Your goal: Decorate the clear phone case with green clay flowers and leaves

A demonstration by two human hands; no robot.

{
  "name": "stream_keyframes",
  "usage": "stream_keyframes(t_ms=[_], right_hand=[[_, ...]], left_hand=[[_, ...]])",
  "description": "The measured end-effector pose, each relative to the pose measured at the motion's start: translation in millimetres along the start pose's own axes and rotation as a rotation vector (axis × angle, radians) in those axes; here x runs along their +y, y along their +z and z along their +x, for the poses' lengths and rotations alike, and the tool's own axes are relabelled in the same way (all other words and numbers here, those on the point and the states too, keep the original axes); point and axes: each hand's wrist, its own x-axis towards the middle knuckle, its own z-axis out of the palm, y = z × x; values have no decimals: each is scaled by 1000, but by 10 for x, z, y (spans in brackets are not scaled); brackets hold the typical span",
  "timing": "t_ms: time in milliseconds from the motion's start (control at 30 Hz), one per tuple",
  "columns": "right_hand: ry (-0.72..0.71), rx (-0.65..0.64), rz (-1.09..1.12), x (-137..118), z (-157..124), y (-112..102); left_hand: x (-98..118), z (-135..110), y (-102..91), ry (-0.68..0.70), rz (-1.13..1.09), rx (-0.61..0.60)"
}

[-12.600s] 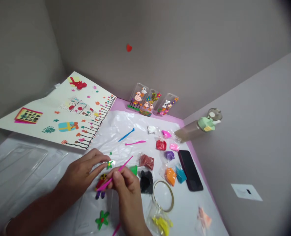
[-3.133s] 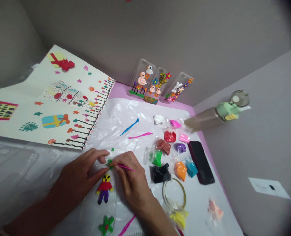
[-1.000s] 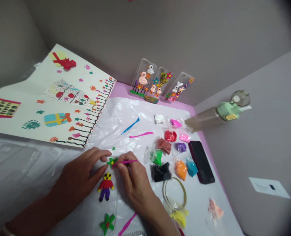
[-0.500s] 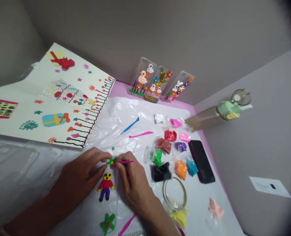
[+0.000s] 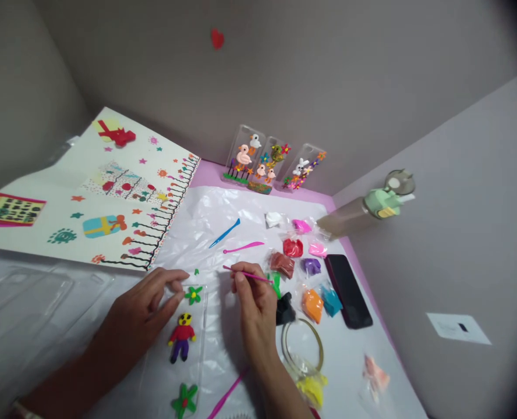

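My right hand (image 5: 256,311) pinches a thin pink clay modelling tool (image 5: 248,274), raised to the right of a clear phone case (image 5: 204,326). Fingers and thumb apart, my left hand (image 5: 142,308) rests at the case's upper left edge and grips nothing. On the case lie a green clay flower with a yellow centre (image 5: 193,295), a clay figure in a red top and purple trousers (image 5: 182,337), and a larger green flower with a red centre (image 5: 184,401). A small green clay bit (image 5: 196,272) sits just above the case.
Blue (image 5: 225,233) and pink (image 5: 244,247) modelling tools lie beyond my hands. Bagged clay, such as orange (image 5: 312,305), a black phone (image 5: 349,291) and a tape roll (image 5: 321,343) are to the right. Decorated cases (image 5: 243,154), a bottle (image 5: 346,222) and a drawn card (image 5: 66,174) stand behind.
My right hand has drawn back rightward from the small flower, lifting the pink tool off it. My left hand stays by the case. The camera view has tilted up a little.
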Motion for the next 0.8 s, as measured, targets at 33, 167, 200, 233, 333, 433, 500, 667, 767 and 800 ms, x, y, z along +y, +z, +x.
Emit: stream_keyframes(t_ms=[33,167,200,233,333,433,500,667,767,800], right_hand=[[-64,17,-68,1,-2,-10],[-218,32,-216,56,-13,-19],[-228,33,-226,70,-14,-15],[-233,41,-230,74,-14,-12],[-244,96,-212,-24,-8,-35],[-189,56,-105,-343,-42,-135],[-112,-110,67,-657,-126,-241],[-168,-559,425,-1392,-552,-586],[-326,-561,336,-1503,-817,-843],[-380,-513,255,-1463,-895,-936]], left_hand=[[15,-8,-15,-53,-56,37],[95,-58,-133,-149,-296,109],[122,-67,-161,-179,-413,119],[153,-74,-182,-215,-536,125],[271,-84,-194,-326,-818,117],[416,-111,-183,-355,-879,65],[509,-149,-196,-347,-895,45],[626,-315,-253,-284,-900,10],[598,-489,-225,-233,-855,-58],[578,-566,-208,-214,-841,-78]])
